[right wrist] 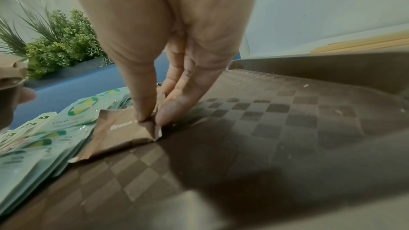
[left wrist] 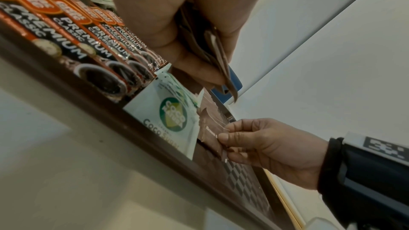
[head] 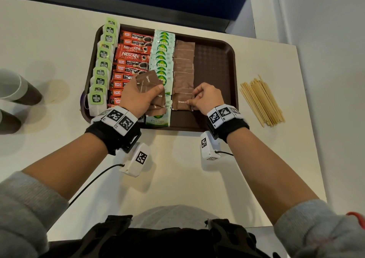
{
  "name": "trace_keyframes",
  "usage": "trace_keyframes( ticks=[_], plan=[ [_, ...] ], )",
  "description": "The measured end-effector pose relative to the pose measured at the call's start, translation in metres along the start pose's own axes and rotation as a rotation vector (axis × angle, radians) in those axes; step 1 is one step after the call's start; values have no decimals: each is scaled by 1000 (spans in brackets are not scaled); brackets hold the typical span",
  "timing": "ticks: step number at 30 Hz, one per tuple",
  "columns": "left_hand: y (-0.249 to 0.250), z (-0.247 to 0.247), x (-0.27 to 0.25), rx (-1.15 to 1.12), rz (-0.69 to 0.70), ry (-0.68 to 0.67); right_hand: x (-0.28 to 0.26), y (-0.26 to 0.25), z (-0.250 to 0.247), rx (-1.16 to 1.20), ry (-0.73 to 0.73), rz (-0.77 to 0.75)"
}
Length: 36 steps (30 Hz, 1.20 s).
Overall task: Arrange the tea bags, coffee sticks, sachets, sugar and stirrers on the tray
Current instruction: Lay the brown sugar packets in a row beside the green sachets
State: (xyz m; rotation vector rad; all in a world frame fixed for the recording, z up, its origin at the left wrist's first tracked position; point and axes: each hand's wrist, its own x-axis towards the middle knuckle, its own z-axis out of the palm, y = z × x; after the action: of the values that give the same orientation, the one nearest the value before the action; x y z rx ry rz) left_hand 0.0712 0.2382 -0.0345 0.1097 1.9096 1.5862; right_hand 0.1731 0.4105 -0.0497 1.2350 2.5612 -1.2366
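Observation:
A brown tray (head: 215, 60) holds rows of green-tagged tea bags (head: 102, 64), red coffee sticks (head: 132, 60), pale green Coco Sugar sachets (head: 163, 58) and brown sugar packets (head: 183, 64). My left hand (head: 138, 95) hovers over the tray's near middle and grips a fanned stack of brown sugar packets (head: 149, 82); in the left wrist view the stack (left wrist: 218, 55) sits between thumb and fingers. My right hand (head: 205, 97) pinches the right edge of the nearest brown sugar packet (head: 180, 101) lying in its row; in the right wrist view that packet (right wrist: 119, 134) lies flat on the tray floor (right wrist: 287, 128).
A loose bundle of wooden stirrers (head: 262, 101) lies on the white table right of the tray. Two paper cups (head: 17, 90) stand at the far left. The tray's right strip is bare. A potted plant (right wrist: 62, 41) stands beyond the table.

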Motion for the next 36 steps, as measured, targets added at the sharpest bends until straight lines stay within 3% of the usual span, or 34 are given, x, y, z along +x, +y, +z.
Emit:
trace_keyframes(
  ticks=[7, 11, 17, 23, 36],
  plan=[
    [-1, 1, 0, 34, 49, 12, -1, 0, -5, -35, 39, -14],
    [0, 4, -2, 25, 51, -1, -6, -13, -10, 16, 99, -106],
    [6, 7, -10, 85, 117, -84, -22, -48, -12, 194, -267, -238],
    [5, 8, -9, 83, 126, -52, -21, -51, -8, 264, -367, -230],
    [2, 12, -9, -10, 79, -90, -14, -35, -20, 247, -214, -221]
  ],
)
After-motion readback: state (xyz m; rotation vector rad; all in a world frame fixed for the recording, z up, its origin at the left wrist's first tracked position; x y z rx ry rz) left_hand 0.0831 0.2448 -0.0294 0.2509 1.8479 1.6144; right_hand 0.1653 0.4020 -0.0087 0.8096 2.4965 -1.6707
